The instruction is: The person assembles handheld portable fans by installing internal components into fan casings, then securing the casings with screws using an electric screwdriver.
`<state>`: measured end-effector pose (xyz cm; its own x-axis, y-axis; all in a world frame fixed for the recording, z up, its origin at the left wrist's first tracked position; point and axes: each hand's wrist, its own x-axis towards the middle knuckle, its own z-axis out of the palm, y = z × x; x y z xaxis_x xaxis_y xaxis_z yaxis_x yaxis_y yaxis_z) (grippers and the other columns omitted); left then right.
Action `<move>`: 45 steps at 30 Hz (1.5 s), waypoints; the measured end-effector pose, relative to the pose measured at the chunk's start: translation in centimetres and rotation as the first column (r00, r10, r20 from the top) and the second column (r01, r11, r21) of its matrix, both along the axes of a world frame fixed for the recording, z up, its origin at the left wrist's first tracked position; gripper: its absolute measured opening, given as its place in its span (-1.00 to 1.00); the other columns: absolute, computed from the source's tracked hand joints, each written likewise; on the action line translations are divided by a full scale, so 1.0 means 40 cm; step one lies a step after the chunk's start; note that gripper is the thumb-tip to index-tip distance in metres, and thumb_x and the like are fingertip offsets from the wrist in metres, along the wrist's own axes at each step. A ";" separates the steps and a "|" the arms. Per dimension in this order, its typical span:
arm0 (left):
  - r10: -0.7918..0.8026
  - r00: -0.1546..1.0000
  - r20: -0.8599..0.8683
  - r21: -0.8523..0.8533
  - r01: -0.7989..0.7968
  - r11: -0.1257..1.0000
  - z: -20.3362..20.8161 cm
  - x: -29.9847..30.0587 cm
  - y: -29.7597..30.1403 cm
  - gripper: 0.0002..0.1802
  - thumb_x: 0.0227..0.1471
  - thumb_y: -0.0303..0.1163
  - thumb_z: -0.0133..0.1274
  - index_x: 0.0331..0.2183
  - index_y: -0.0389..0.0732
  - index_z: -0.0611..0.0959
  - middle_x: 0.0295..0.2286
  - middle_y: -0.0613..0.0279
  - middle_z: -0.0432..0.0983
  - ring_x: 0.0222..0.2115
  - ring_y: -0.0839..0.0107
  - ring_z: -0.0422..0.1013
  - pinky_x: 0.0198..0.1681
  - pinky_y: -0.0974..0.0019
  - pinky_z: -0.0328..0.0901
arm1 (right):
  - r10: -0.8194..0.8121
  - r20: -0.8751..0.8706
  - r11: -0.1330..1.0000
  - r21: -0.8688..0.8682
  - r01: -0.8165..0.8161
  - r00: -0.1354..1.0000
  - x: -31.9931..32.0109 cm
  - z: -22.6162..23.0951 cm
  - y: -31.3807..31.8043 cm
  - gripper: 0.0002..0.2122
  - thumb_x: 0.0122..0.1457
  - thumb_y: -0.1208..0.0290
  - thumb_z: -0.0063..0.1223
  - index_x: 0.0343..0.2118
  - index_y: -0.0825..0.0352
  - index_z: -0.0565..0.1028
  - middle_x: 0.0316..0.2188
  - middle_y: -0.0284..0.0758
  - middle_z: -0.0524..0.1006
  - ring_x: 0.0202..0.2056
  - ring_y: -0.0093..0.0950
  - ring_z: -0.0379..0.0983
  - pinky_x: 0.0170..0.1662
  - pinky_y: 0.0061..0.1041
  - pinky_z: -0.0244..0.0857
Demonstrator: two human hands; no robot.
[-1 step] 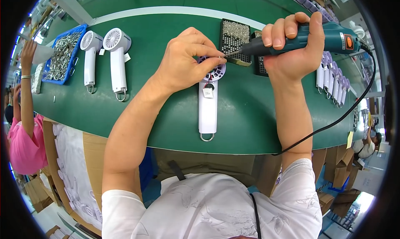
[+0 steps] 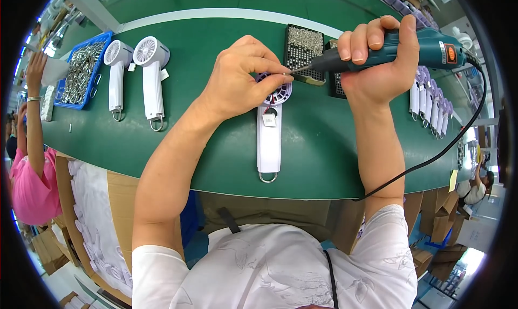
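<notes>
My right hand (image 2: 380, 66) is wrapped around a dark green electric screwdriver (image 2: 426, 49), held level with its thin bit pointing left. The thumb and fingertips of my left hand (image 2: 243, 77) are pinched together at the bit's tip; whatever lies between them is too small to make out. Directly beneath that pinch lies a white handheld fan (image 2: 269, 147), its purple round head partly hidden by my fingers. Red and dark wires and a small white tag show at its neck, and a metal ring hangs at its near end.
Behind the bit stands a black perforated tray (image 2: 298, 53) heaped with small metal pieces, beside a second black tray (image 2: 337, 82). Two white fans (image 2: 152, 88) and a blue basket (image 2: 86, 101) of metal rings lie left. Several fans (image 2: 429, 107) line the right; a cord (image 2: 431, 159) crosses my right forearm.
</notes>
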<state>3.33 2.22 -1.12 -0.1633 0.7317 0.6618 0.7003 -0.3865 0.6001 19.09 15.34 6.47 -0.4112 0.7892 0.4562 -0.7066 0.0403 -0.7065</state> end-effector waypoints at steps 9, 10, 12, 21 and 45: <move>0.000 1.000 -0.021 -0.024 0.000 1.000 0.004 0.006 -0.001 -0.85 -0.19 -0.56 0.39 -0.44 -0.23 0.79 -0.48 0.29 0.62 -0.38 0.36 0.44 -0.32 0.33 0.34 | 0.030 0.024 0.999 0.032 -0.031 0.999 0.002 -0.009 0.000 -0.65 0.33 0.02 -0.03 -0.38 0.24 0.49 -0.64 -0.48 0.29 -0.70 -0.56 0.20 -0.56 -0.43 0.16; 0.000 1.000 -0.020 -0.024 0.000 1.000 0.005 0.006 0.000 -0.85 -0.19 -0.56 0.39 -0.44 -0.23 0.79 -0.48 0.29 0.62 -0.38 0.36 0.44 -0.32 0.33 0.34 | 0.052 0.020 0.997 0.058 -0.053 0.998 0.003 -0.012 0.000 -0.65 0.35 0.02 -0.06 -0.37 0.24 0.50 -0.64 -0.48 0.30 -0.70 -0.56 0.20 -0.57 -0.43 0.17; -0.007 0.999 -0.033 -0.032 0.006 0.999 0.003 0.004 -0.001 -0.86 -0.17 -0.55 0.39 -0.44 -0.24 0.78 -0.47 0.29 0.61 -0.37 0.36 0.44 -0.31 0.32 0.33 | 0.073 0.017 0.994 0.084 -0.075 0.997 0.004 -0.016 -0.001 -0.64 0.36 0.03 -0.10 -0.35 0.24 0.52 -0.64 -0.47 0.31 -0.71 -0.55 0.21 -0.57 -0.43 0.17; -0.330 0.907 0.263 -0.147 0.375 0.915 0.023 -0.063 -0.034 -0.25 -0.25 -0.53 0.38 0.09 -0.21 0.61 0.01 0.08 0.55 -0.01 0.22 0.46 0.04 0.25 0.34 | 0.152 0.019 0.961 0.233 -0.152 0.988 0.011 -0.012 0.000 -0.62 0.42 0.06 -0.21 -0.24 0.24 0.58 -0.64 -0.45 0.32 -0.70 -0.53 0.23 -0.57 -0.41 0.21; -0.209 0.887 0.413 -0.498 0.412 0.763 0.001 -0.086 -0.038 -0.24 -0.34 -0.49 0.52 0.02 -0.29 0.67 -0.27 0.19 0.70 -0.30 0.44 0.54 -0.07 0.32 0.44 | 0.036 0.253 0.999 -0.017 -0.032 0.967 -0.102 0.045 -0.182 -0.77 0.35 0.42 0.07 -0.37 0.51 0.46 -0.71 -0.27 0.43 -0.80 -0.46 0.32 -0.70 -0.45 0.28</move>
